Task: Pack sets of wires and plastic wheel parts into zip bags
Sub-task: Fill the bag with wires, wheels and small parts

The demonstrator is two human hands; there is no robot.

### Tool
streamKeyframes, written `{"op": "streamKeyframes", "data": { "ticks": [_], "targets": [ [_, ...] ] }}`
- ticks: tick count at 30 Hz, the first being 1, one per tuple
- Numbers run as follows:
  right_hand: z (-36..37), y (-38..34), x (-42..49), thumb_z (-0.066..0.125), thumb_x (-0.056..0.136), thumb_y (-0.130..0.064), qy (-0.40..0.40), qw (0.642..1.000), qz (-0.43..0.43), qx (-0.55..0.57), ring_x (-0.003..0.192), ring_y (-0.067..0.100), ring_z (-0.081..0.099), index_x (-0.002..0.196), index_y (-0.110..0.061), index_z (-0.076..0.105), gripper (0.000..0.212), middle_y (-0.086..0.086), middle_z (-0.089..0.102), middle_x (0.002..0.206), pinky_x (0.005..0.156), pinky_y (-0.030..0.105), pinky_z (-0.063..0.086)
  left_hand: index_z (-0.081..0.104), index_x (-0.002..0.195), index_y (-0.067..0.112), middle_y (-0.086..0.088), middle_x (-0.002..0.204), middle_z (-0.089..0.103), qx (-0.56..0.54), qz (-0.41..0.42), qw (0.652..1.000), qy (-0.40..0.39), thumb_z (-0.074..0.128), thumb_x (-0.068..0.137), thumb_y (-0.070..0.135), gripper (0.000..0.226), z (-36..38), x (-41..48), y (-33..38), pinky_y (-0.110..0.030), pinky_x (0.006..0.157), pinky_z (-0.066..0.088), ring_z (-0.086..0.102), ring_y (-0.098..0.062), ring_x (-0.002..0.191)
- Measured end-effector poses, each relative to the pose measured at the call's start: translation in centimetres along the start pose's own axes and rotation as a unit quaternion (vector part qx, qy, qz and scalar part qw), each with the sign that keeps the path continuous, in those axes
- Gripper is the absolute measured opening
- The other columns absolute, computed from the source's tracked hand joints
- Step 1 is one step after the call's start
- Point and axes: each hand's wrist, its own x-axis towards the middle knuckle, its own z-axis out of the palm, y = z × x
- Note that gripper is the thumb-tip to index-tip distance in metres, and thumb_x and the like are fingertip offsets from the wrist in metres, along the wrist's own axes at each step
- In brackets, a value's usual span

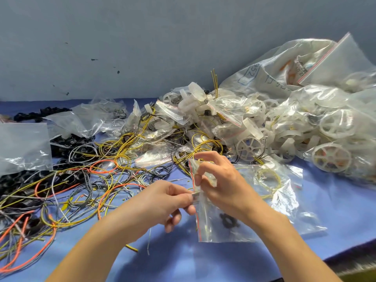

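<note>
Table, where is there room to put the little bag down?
Bare blue table shows near the front edge, between the forearms, and right of the flat bags. Wires crowd the left; wheel bags crowd the back.

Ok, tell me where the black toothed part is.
Head view, lower middle: the black toothed part sits inside the zip bag that the right hand pinches, below that wrist.

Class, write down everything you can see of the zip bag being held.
The zip bag is small, clear plastic with a red stripe along its mouth, which faces left. Held above the blue table, it is pinched at its upper edge by the right hand; the left hand pinches what seems a grey wire at the mouth. A black toothed part lies inside.
</note>
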Motion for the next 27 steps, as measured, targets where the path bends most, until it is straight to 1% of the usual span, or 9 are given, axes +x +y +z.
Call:
{"op": "streamKeyframes", "data": {
  "ticks": [2,5,9,14,16,19,21,24,27],
  "targets": [
    [0.2,-0.5,0.0,0.06,0.08,0.001,0.005,1.0,0.0,0.025,0.122,0.021,0.052,0.078,-0.017,0.064,0.018,0.002,0.056,0.127,0.1,0.041,0.041,0.072,0.095,0.003,0.003,0.064,0.064,0.014,0.009,1.0,-0.017,0.051,0.097,0.008,0.022,0.6,0.5,0.2,-0.019,0.04,0.039,0.045,-0.008,0.042],
    [0.4,-1.1,0.0,0.055,0.079,-0.001,0.007,0.998,0.011,0.061,0.12,0.019,0.052,0.077,-0.015,0.064,0.017,0.001,0.057,0.127,0.098,0.041,0.042,0.064,0.096,0.005,-0.003,0.052,0.057,-0.054,-0.001,0.998,-0.013,0.051,0.096,0.002,0.013,1.2,1.2,0.7,-0.019,0.042,0.043,0.05,-0.01,0.041],
    [0.1,-1.1,0.0,0.059,0.079,0.007,0.016,0.996,0.028,0.084,0.122,0.015,0.052,0.077,-0.014,0.063,0.021,-0.001,0.056,0.126,0.101,0.039,0.041,0.059,0.102,0.003,-0.01,0.079,0.071,-0.147,0.004,0.988,0.048,0.062,0.092,0.005,0.011,1.2,1.7,1.0,-0.021,0.05,0.052,0.07,-0.017,0.065],
    [-0.2,-1.4,0.5,0.06,0.08,0.006,0.055,0.994,0.038,0.09,0.122,0.015,0.052,0.074,-0.025,0.058,0.032,-0.001,0.058,0.123,0.101,0.036,0.04,0.057,0.1,0.0,-0.015,0.084,0.075,-0.227,0.075,0.966,0.103,0.06,0.093,0.005,0.009,1.3,1.6,0.8,-0.026,0.065,0.059,0.074,-0.022,0.077],
    [-0.3,-1.7,0.6,0.061,0.081,0.006,0.068,0.992,0.044,0.1,0.122,0.016,0.052,0.075,-0.026,0.057,0.033,-0.002,0.059,0.122,0.102,0.037,0.04,0.062,0.107,0.003,-0.015,0.087,0.075,-0.214,0.1,0.968,0.084,0.053,0.095,-0.002,0.015,1.4,1.6,0.7,-0.025,0.068,0.059,0.073,-0.019,0.079],
    [-0.2,-2.3,0.6,0.061,0.08,0.006,0.063,0.991,0.037,0.111,0.122,0.017,0.051,0.074,-0.027,0.056,0.034,-0.001,0.058,0.123,0.102,0.038,0.039,0.067,0.111,0.006,-0.02,0.095,0.072,-0.056,0.109,0.991,0.055,0.045,0.097,-0.005,0.028,1.1,1.2,0.4,-0.03,0.074,0.059,0.071,-0.022,0.086],
    [-0.1,-2.8,0.5,0.059,0.079,0.006,0.053,0.992,0.027,0.114,0.123,0.015,0.05,0.075,-0.027,0.057,0.033,-0.001,0.057,0.124,0.103,0.036,0.039,0.073,0.096,0.007,-0.017,0.088,0.071,0.024,0.092,0.995,0.01,0.049,0.096,-0.002,0.025,0.7,0.8,0.6,-0.035,0.077,0.06,0.071,-0.02,0.083],
    [0.3,-3.3,0.5,0.057,0.079,0.009,0.038,0.992,0.02,0.121,0.123,0.013,0.05,0.075,-0.023,0.058,0.032,-0.001,0.056,0.125,0.102,0.03,0.038,0.075,0.084,0.007,-0.009,0.079,0.071,-0.076,0.058,0.995,-0.023,0.059,0.094,0.001,0.02,0.0,0.8,0.9,-0.028,0.071,0.059,0.07,-0.016,0.074],
    [0.6,-3.4,0.5,0.057,0.078,0.013,0.024,0.99,0.004,0.138,0.119,0.008,0.052,0.075,-0.014,0.062,0.027,0.004,0.058,0.122,0.098,0.021,0.038,0.074,0.082,0.004,-0.011,0.081,0.07,-0.224,0.03,0.971,-0.078,0.053,0.093,-0.006,0.026,0.4,0.9,0.9,-0.034,0.076,0.059,0.069,-0.017,0.074]
  ]
}}
